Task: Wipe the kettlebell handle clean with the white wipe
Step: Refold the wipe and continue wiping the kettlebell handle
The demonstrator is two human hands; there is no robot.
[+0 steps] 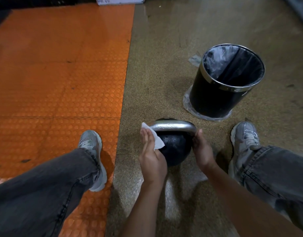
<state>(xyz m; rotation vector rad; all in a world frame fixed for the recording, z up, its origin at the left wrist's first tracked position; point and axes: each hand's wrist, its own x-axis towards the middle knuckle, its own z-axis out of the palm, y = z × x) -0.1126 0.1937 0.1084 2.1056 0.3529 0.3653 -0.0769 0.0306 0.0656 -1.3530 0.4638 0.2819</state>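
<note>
The left hand [151,156] holds the white wipe [155,137] in its grip, fingers extended and pressing the wipe against the left end of the kettlebell handle [173,126]. The right hand [203,151] has its grip closed on the right end of the handle, thumb up beside the bend. The handle is silver, beaded with droplets, and arches over the black kettlebell [176,149], which rests on the speckled floor [155,74] between the person's two shoes. A sheet of bubble wrap [171,199] lies under and in front of the kettlebell. A black bin [221,93] with a chrome rim stands well apart, beyond and right. The orange studded mat [58,65] has its straight edge left of the kettlebell. Open floor lies beyond the handle.
</note>
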